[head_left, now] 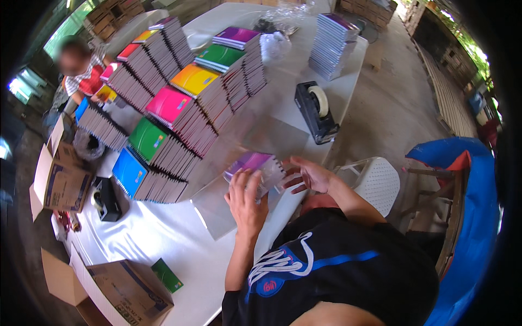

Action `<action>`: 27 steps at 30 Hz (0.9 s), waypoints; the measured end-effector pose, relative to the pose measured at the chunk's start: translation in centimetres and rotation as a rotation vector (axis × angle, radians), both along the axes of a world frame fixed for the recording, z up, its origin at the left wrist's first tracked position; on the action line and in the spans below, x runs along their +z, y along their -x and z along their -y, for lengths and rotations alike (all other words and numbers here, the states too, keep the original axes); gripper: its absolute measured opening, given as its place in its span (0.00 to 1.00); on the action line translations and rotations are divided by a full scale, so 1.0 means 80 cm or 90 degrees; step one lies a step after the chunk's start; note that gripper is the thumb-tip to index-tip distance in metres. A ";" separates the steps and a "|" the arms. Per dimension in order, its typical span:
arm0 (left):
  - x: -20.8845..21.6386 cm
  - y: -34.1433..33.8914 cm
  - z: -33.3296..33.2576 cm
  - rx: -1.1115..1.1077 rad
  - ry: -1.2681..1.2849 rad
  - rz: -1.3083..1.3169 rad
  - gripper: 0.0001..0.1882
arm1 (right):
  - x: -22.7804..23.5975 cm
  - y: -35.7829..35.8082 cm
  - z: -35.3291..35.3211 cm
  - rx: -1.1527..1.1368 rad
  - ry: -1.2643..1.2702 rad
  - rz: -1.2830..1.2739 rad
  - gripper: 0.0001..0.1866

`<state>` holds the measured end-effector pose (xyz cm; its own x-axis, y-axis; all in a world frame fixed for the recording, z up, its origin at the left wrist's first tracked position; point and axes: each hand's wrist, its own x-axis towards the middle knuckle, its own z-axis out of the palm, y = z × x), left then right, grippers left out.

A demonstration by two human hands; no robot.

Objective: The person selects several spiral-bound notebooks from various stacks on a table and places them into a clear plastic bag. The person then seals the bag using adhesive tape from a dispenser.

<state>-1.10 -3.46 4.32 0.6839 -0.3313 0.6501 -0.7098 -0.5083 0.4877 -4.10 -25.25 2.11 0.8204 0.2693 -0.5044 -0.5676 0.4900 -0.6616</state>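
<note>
In front of me is a small bundle of spiral notebooks (254, 161) with a purple cover, with clear plastic film around it. My left hand (247, 198) is bent over the bundle's near left side and grips it there. At the bundle's right side, by the spiral edge, my right hand (311, 176) has its fingers apart and holds nothing. A flat sheet of clear plastic (212, 217) lies under and beside the bundle on the white table (185, 261).
Tall notebook stacks with blue, green (149, 138), pink and yellow covers fill the table's left. A black tape dispenser (316, 114) stands far right, another (106, 200) at left. Open cardboard boxes (128, 288) stand near left. Across the table is a person (84, 70). A white chair (375, 187) stands right.
</note>
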 end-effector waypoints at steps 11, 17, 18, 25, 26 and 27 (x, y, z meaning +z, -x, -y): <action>0.032 -0.042 0.157 -0.346 0.159 0.051 0.57 | 0.169 -0.042 0.218 -0.215 -0.144 0.448 0.29; 0.081 -0.154 0.325 -0.295 0.298 -0.257 0.50 | 0.291 -0.160 0.440 -0.347 0.058 0.519 0.15; 0.094 -0.180 0.365 -0.304 0.311 -0.290 0.49 | 0.298 -0.182 0.463 -0.327 0.037 0.519 0.14; 0.094 -0.357 0.584 -0.193 0.543 -0.547 0.40 | 0.222 -0.301 0.542 -0.144 0.246 0.422 0.31; 0.091 -0.360 0.603 -0.222 0.535 -0.544 0.41 | 0.206 -0.304 0.548 -0.162 0.231 0.388 0.35; 0.088 -0.361 0.621 -0.251 0.529 -0.537 0.42 | 0.197 -0.305 0.560 -0.155 0.253 0.416 0.39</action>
<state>27.77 -53.10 11.39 0.9367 -0.3075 0.1677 -0.0532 0.3483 0.9359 20.26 -70.02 17.90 0.9955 -0.0549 0.0774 0.0872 0.2082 -0.9742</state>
